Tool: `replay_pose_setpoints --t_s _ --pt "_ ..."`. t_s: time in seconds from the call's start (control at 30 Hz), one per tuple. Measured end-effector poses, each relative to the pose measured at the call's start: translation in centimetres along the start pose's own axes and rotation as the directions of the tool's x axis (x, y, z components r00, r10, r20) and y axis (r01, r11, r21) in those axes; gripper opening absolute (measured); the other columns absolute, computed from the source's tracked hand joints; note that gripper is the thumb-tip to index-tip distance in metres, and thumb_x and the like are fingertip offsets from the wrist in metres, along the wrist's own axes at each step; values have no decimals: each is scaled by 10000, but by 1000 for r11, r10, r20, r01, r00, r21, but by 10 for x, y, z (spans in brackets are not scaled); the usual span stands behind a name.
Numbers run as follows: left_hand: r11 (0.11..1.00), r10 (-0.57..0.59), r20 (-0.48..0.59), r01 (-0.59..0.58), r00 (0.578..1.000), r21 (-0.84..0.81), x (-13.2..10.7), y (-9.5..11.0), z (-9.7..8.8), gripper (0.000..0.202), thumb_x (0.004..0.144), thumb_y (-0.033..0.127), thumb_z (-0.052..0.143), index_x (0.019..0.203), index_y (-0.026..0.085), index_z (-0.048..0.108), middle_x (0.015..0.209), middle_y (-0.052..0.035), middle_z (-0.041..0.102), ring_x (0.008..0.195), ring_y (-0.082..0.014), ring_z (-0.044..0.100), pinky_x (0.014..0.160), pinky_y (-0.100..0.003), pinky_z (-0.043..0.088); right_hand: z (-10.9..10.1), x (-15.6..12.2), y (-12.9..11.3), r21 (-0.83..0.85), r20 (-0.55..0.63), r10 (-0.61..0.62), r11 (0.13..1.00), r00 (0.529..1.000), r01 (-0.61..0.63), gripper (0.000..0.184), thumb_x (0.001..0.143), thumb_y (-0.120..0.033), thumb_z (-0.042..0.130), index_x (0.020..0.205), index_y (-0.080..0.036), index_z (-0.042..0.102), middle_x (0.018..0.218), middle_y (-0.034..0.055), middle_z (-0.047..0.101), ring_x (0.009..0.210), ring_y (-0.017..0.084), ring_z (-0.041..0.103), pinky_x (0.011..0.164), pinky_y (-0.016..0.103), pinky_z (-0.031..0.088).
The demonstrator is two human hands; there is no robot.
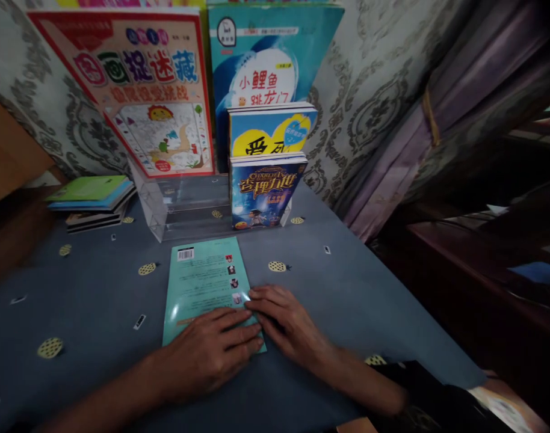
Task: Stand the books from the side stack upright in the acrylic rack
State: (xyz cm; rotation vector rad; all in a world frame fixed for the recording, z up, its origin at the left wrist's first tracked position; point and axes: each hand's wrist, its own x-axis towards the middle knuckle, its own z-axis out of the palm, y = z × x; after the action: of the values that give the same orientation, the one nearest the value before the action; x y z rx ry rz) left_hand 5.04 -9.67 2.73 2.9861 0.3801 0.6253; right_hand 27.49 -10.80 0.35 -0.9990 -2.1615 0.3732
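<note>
A thin teal book point(203, 276) lies flat on the table, its barcode at the far left corner and small pictures down its right side. Across the book's near part rests my left hand point(216, 349), palm down with the fingers stretched out to the right. My right hand point(288, 319) lies along the book's right edge, its fingertips touching the cover and meeting the left fingers. Neither hand grips the book. Just beyond it, a clear acrylic stand point(166, 210) holds several upright books, with a dark blue one point(266, 195) in front.
A small stack of books point(94, 195) lies left of the stand. Behind the dark blue book stand a blue and yellow book point(275, 132), a large teal one point(266, 36) and a red-bordered one point(166, 90). A purple curtain point(392, 156) hangs at the table's right.
</note>
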Motion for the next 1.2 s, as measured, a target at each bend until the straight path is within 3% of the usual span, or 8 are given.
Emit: replay_pose_setpoints --t_s 0.1,0.2,0.33,0.4,0.5,0.7,0.87,1.2 --pt "994 -61 -14 60 998 -96 -3 -17 -9 290 1018 267 478 1218 153 654 1228 -77 716 1165 -191 656 1005 -362 550 -1 4 -1 -23 8 -22 1000 1000 22 365 903 -89 530 1213 -237 653 1116 81 718 1089 240 648 907 447 571" --pt "970 -241 -65 240 968 -26 -21 -52 -21 299 1024 255 449 1212 164 664 1217 -96 718 1141 -202 671 987 -397 555 -2 9 -2 -40 30 -39 998 999 41 309 932 -123 518 1186 -216 668 1095 98 721 1096 258 645 908 479 570" --pt "834 -528 -242 551 814 33 -57 -104 -31 334 1007 231 412 1193 145 676 1192 -122 720 1099 -217 689 950 -410 571 -1 16 -3 -90 35 -62 994 997 65 270 957 -164 491 1150 -196 677 1113 116 718 1123 278 637 915 517 565" --pt "810 -566 -246 587 787 12 -71 -122 -31 350 991 222 402 1171 141 691 1190 -123 720 1094 -218 693 953 -406 570 3 20 -2 -123 52 -62 990 997 68 275 957 -176 490 1164 -189 670 1163 126 706 1147 287 627 926 530 562" --pt "822 -558 -225 570 799 -17 -82 -134 -29 379 968 198 390 1190 136 691 1228 -129 708 1121 -226 687 976 -422 561 11 26 0 -171 62 -57 983 996 67 305 960 -215 500 1223 -179 651 1266 152 664 1219 309 592 959 545 551" --pt "869 -484 -243 493 841 -26 -93 -128 -28 406 933 148 402 1212 183 695 1237 -92 711 1190 -223 655 1027 -454 536 20 31 1 -260 96 -40 963 995 64 365 994 -230 447 1309 -136 606 1383 173 594 1292 317 544 1008 542 528" --pt "892 -447 -228 450 865 -44 -100 -108 -34 387 940 138 435 1198 233 707 1201 -68 730 1176 -221 664 1022 -467 546 20 29 -1 -270 117 -14 962 993 46 392 985 -219 446 1345 -171 591 1398 157 587 1309 321 528 1004 562 522" --pt "932 -363 -257 352 896 -88 -104 -71 -40 330 956 95 476 1140 221 719 1124 -75 758 1115 -205 698 928 -400 614 21 29 -1 -256 132 -6 966 991 40 390 1001 -237 425 1344 -146 589 1414 183 568 1324 326 511 1016 569 499"
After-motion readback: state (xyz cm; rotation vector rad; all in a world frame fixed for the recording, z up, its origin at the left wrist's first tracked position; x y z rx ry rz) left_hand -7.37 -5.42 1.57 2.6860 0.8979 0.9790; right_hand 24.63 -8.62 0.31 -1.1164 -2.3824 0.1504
